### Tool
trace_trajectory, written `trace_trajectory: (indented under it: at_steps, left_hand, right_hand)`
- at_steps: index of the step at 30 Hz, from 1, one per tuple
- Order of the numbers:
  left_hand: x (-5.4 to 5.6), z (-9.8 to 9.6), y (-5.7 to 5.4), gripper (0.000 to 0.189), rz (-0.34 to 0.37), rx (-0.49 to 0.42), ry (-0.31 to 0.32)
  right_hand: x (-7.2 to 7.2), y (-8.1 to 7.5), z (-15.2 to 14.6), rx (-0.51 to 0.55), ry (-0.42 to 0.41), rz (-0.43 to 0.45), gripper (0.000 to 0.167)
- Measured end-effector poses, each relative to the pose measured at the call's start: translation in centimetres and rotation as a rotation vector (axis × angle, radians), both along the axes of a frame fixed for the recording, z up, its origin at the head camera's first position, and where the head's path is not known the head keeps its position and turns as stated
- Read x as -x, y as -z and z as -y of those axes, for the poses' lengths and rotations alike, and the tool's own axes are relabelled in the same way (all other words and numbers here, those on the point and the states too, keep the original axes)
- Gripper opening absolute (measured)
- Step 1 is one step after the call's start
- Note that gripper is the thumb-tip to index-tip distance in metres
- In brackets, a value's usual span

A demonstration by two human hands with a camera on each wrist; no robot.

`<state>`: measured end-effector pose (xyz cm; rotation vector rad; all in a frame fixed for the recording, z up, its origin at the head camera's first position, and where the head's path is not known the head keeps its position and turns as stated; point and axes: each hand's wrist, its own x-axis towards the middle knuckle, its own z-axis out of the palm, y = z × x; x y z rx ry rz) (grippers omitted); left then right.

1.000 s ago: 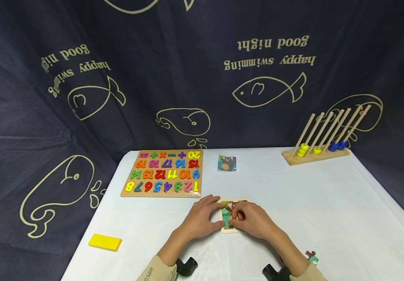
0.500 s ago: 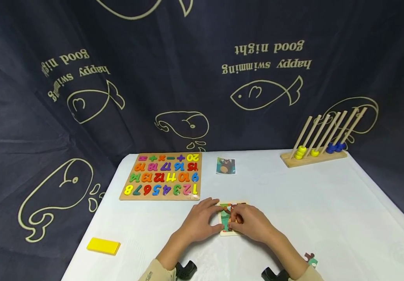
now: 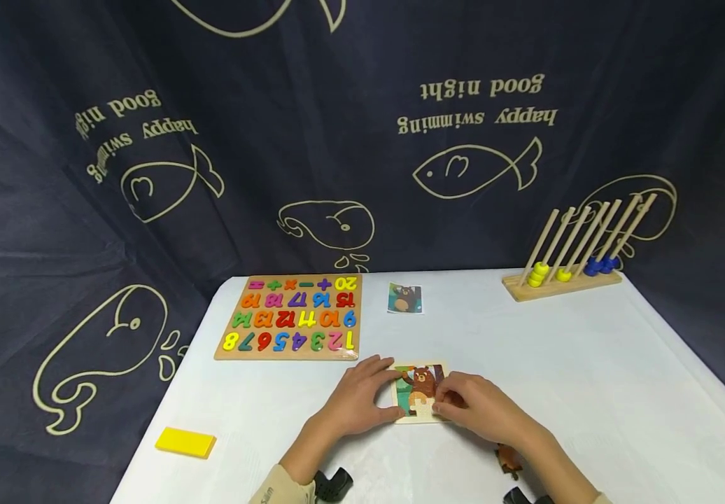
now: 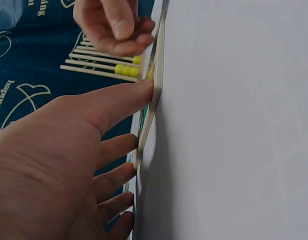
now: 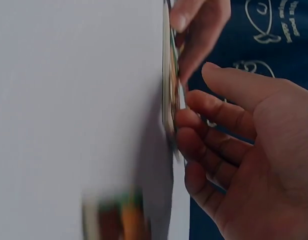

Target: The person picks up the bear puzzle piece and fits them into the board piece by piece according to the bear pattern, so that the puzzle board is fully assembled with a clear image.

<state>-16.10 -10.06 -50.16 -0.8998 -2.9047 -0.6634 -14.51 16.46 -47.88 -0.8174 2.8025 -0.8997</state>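
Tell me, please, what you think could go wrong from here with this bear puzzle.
The loose brown piece lies close by the right forearm in the head view, so the arm might sweep it away. The right hand, at the right side of the puzzle board, could nudge pieces beside the bare patch. If the left hand leaves the board's left edge, the board might slide.
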Motion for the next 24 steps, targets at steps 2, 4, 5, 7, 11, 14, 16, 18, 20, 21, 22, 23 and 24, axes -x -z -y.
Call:
trace_trajectory:
  at_steps: [2,4,5,7,11,14,16,18,20,21,22,23,24]
  left_hand:
    - [0.1,0.0,0.1,0.063,0.006,-0.009,0.007]
    - [0.1,-0.1,0.1,0.062,0.012,-0.015,0.02]
    - [0.1,-0.1,0.2,0.062,0.015,-0.015,0.025]
    - [0.1,-0.2,0.2,0.062,0.021,-0.021,0.033]
    - [0.1,-0.1,0.1,0.061,0.031,-0.016,0.029]
    - [0.1,0.0,0.1,0.061,0.032,-0.012,0.028]
    - [0.1,0.0,0.1,0.062,0.035,-0.014,0.029]
    - [0.1,0.1,0.2,0.062,0.033,-0.015,0.032]
    - [0.1,0.1,0.2,0.062,0.031,-0.014,0.032]
    - [0.1,0.2,0.2,0.062,0.028,-0.01,0.031]
    - [0.1,0.2,0.2,0.062,0.022,-0.006,0.031]
    - [0.1,0.2,0.2,0.062,0.018,-0.001,0.029]
    - [0.2,0.2,0.2,0.061,0.013,0.004,0.027]
  right_hand:
    - [-0.2,-0.1,-1.1,-0.006,0.005,0.015,0.009]
    - [-0.5,-0.1,-2.4,-0.014,0.021,0.028,0.009]
    - [-0.8,-0.2,-3.0,-0.016,0.027,0.035,0.009]
    - [-1.2,-0.2,-4.3,-0.009,0.032,0.059,0.01]
    - [-2.4,-0.2,-6.8,0.03,0.013,0.106,0.017]
    - [-3.3,-0.1,-8.2,0.044,0.008,0.124,0.023]
    - [-3.8,-0.1,-8.9,0.041,0.018,0.133,0.026]
    - [-4.3,-0.1,-9.4,0.02,0.025,0.142,0.028]
    - [-4.7,-0.2,-9.5,-0.02,0.029,0.166,0.032]
    - [-4.9,-0.2,-9.5,-0.047,0.025,0.174,0.035]
    - [-5.0,-0.2,-9.4,-0.076,0.025,0.18,0.038]
    - [-5.1,-0.2,-9.3,-0.102,0.024,0.183,0.04]
    - [-5.2,-0.3,-9.1,-0.125,0.029,0.185,0.042]
